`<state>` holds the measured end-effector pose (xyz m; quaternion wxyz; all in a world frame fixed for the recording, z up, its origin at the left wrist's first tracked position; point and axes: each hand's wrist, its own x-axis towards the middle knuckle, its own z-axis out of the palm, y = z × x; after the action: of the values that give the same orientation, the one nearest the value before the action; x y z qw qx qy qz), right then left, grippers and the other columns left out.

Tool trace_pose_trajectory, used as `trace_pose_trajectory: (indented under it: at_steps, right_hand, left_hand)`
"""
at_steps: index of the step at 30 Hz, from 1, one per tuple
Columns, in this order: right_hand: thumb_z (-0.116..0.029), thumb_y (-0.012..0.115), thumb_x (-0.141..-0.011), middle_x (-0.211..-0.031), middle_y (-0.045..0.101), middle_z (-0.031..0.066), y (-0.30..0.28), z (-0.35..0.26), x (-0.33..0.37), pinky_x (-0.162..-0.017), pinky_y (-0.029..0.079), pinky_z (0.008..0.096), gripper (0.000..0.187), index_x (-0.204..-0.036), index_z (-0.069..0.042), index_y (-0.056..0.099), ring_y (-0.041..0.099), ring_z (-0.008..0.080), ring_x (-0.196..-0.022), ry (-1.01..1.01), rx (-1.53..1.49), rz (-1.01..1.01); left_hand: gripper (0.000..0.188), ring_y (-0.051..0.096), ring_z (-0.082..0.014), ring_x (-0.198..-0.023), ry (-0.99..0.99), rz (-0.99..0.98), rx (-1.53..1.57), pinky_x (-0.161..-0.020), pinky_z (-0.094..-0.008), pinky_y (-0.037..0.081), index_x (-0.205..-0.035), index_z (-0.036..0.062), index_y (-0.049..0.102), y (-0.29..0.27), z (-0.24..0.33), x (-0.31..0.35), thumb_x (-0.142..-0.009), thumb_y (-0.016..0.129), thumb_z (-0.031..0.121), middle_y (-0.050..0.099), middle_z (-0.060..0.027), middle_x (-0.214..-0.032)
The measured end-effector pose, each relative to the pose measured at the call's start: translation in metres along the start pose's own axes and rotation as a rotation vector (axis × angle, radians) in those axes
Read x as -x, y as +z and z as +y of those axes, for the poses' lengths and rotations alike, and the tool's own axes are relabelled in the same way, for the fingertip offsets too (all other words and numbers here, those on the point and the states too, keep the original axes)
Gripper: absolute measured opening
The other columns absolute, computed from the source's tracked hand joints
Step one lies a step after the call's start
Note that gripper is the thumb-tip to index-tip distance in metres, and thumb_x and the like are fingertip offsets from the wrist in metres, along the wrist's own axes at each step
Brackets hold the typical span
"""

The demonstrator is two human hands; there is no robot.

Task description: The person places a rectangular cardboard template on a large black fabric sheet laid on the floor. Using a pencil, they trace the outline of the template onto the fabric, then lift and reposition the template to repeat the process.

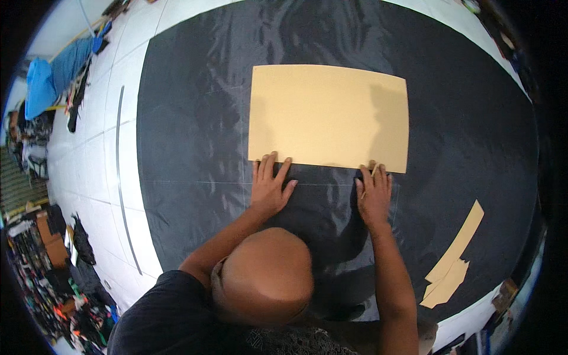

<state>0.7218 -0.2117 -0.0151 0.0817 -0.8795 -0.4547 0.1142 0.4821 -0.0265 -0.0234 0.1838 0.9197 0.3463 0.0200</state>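
Note:
A large tan rectangular sheet (328, 115), like cardboard, lies flat on black sheeting (189, 130). My left hand (270, 188) rests at the sheet's near left corner, fingers spread and fingertips on its near edge. Nothing is held in it. Toward the near right corner, my right hand (374, 192) presses its fingertips on the same edge. A thin, pale, pencil-like stick (375, 169) shows between its fingers; the fingers hide much of it. Faint light lines run across the black sheeting near both hands.
Tan offcuts (448, 283) with a long strip (467, 234) lie on the black sheeting at the near right. A long thin metal strip (120, 177) lies on the white tiled floor (89, 160) at left. Piled clutter (44, 284) and a blue object (40, 89) stand along the left.

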Motion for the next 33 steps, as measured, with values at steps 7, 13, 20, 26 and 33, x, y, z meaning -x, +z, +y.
trace_pose_trajectory:
  at_steps: [7, 13, 20, 26, 33]
  right_hand:
    - [-0.024, 0.062, -0.101, -0.153, 0.047, 0.0153, 0.005, -0.004, -0.01, -0.124, 0.02, 0.0573, 0.04, -0.14, -0.013, 0.057, 0.034, 0.035, -0.149, -0.008, 0.046, -0.005]
    - [-0.017, 0.062, -0.1, -0.155, 0.046, 0.0141, 0.02, -0.009, 0.026, -0.123, 0.019, 0.0596, 0.039, -0.139, -0.012, 0.058, 0.033, 0.036, -0.15, 0.017, 0.027, 0.059]
    - [-0.016, 0.06, -0.101, -0.154, 0.047, 0.0143, 0.029, -0.005, 0.029, -0.123, 0.02, 0.0593, 0.037, -0.138, -0.012, 0.059, 0.034, 0.0364, -0.149, -0.04, 0.032, 0.128]
    - [-0.016, 0.06, -0.101, -0.153, 0.049, 0.0125, 0.038, 0.001, 0.034, -0.123, 0.021, 0.0591, 0.033, -0.134, -0.013, 0.062, 0.036, 0.0357, -0.147, -0.065, 0.0, 0.182]
    - [-0.016, 0.061, -0.1, -0.149, 0.053, 0.0115, 0.04, 0.005, 0.035, -0.122, 0.022, 0.0594, 0.032, -0.132, -0.014, 0.064, 0.04, 0.035, -0.145, -0.078, -0.019, 0.214]
  left_hand:
    - [0.049, 0.044, -0.042, -0.133, -0.065, 0.046, 0.139, -0.119, -0.0625, 0.027, -0.14, 0.0111, 0.057, -0.006, -0.002, 0.014, -0.097, 0.066, 0.032, 0.046, -0.0205, -0.139]
    - [0.041, 0.047, -0.0391, -0.13, -0.128, 0.157, 0.162, -0.119, -0.0591, 0.03, -0.136, 0.0096, 0.061, 0.005, -0.011, 0.011, -0.098, 0.064, 0.024, 0.049, -0.0211, -0.136]
    - [0.042, 0.039, -0.0438, -0.143, -0.107, 0.267, 0.198, -0.12, -0.0578, 0.029, -0.136, 0.0131, 0.063, 0.021, -0.017, 0.019, -0.097, 0.068, 0.025, 0.047, -0.0219, -0.149]
    - [0.035, 0.044, -0.0426, -0.14, -0.126, 0.351, 0.233, -0.12, -0.0581, 0.029, -0.129, 0.0135, 0.068, 0.026, -0.016, 0.024, -0.096, 0.07, 0.024, 0.051, -0.02, -0.146]
    - [0.033, 0.048, -0.0419, -0.136, -0.112, 0.443, 0.242, -0.118, -0.058, 0.031, -0.124, 0.0136, 0.071, 0.028, -0.013, 0.023, -0.091, 0.074, 0.019, 0.056, -0.0179, -0.139]
